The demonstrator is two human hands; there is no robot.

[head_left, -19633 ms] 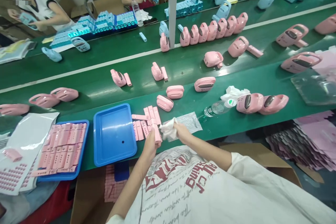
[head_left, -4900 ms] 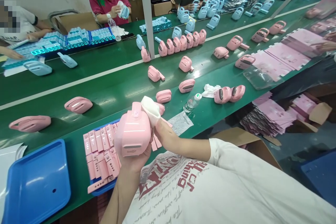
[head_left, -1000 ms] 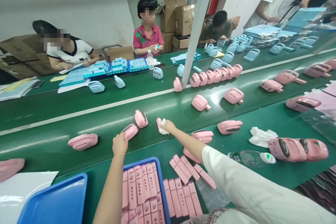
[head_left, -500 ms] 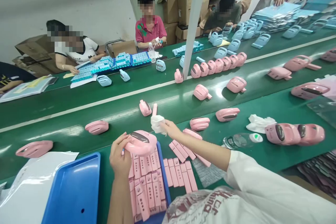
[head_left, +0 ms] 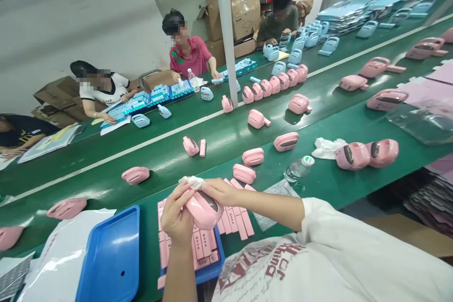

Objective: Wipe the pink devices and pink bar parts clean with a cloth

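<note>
My left hand (head_left: 177, 213) is wrapped around a glossy pink plastic housing (head_left: 202, 212) with a dark oval window. In my right hand (head_left: 220, 192) is a crumpled white cloth (head_left: 192, 182), pressed against the housing's far end. Both hands meet there, above a blue tray (head_left: 220, 251) packed with pink rectangular sticks (head_left: 201, 243) that have small dark marks. More pink sticks (head_left: 244, 222) lie beside the tray. Out on the green belt, a single pink stick (head_left: 203, 147) rests next to another pink housing (head_left: 191, 146).
Left of the hands stands a second blue tray (head_left: 113, 250) beside white sheets (head_left: 63, 255). A clear bottle (head_left: 299, 169), another white cloth (head_left: 329, 148) and two pink housings (head_left: 352, 155) are on the right. Across the belt (head_left: 226, 132), co-workers handle blue parts around a white post (head_left: 226, 33).
My right hand has drawn back from the belt with the cloth and now presses it on the housing. The pink stick by the cloth now lies on the belt. My view has shifted.
</note>
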